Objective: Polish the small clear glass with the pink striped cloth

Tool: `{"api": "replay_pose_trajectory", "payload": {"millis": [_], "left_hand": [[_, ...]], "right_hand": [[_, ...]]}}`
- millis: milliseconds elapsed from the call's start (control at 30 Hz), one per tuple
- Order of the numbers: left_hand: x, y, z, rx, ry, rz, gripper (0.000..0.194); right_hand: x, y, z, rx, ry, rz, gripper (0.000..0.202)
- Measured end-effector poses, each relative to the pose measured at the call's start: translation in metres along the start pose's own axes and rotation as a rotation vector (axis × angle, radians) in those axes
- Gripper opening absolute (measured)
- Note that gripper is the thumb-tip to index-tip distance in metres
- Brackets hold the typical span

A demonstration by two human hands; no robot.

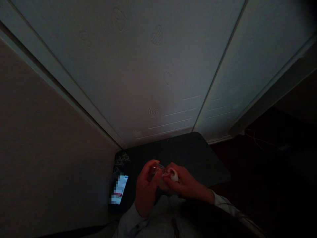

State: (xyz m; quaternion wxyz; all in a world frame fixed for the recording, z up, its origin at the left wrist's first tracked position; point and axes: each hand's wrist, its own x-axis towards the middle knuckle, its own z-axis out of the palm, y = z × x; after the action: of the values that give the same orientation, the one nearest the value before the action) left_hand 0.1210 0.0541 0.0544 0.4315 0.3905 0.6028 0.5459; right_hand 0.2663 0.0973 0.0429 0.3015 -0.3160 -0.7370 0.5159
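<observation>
Over the dark table, my left hand [146, 185] is closed around a small clear, shiny object [155, 169] that looks like glass or plastic; the dim light hides its exact kind. My right hand [183, 182] pinches a white cloth or tissue [175, 176] bunched between thumb and fingers. Both hands meet in front of my body, with the white material against or very close to the clear object. Part of the white material hangs below the fingers.
Beneath the hands is a dark folding-style table [198, 160] with rounded corners. A lit phone [121, 190] lies at its left side, near a dark patterned item [122, 159]. White panels with embossed hearts [157, 35] rise behind. A pale cable [255, 137] runs across the dark floor at right.
</observation>
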Motion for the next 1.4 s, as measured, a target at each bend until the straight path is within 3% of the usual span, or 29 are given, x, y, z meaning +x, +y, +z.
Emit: {"api": "replay_pose_trajectory", "payload": {"millis": [200,433,600,700,833,967,1100,1400], "left_hand": [[-0.002,-0.003,-0.001,0.052,-0.005,0.079,0.027],[-0.002,0.001,-0.001,0.147,-0.091,0.1,0.023],[-0.002,-0.001,-0.001,0.207,-0.138,0.147,0.018],[-0.002,-0.001,-0.001,0.227,-0.166,0.158,0.017],[-0.003,0.003,-0.003,0.235,-0.278,0.184,0.022],[-0.003,0.008,-0.002,0.29,-0.396,0.181,0.022],[-0.001,0.005,-0.001,0.31,-0.393,0.205,0.019],[-0.003,0.002,0.004,0.301,-0.125,0.221,0.014]], "right_hand": [[0.002,0.002,-0.001,0.071,-0.046,0.034,0.032],[0.002,0.009,0.001,0.01,-0.152,-0.019,0.038],[0.001,0.006,-0.001,0.119,-0.235,0.028,0.039],[0.0,0.008,-0.002,0.224,-0.32,0.129,0.039],[-0.002,0.016,-0.004,0.381,-0.49,0.259,0.03],[0.001,0.024,-0.002,0.39,-0.568,0.247,0.012],[0.003,0.024,0.0,0.322,-0.544,0.221,0.009],[0.011,0.013,0.01,-0.132,-0.229,0.056,0.022]]}}
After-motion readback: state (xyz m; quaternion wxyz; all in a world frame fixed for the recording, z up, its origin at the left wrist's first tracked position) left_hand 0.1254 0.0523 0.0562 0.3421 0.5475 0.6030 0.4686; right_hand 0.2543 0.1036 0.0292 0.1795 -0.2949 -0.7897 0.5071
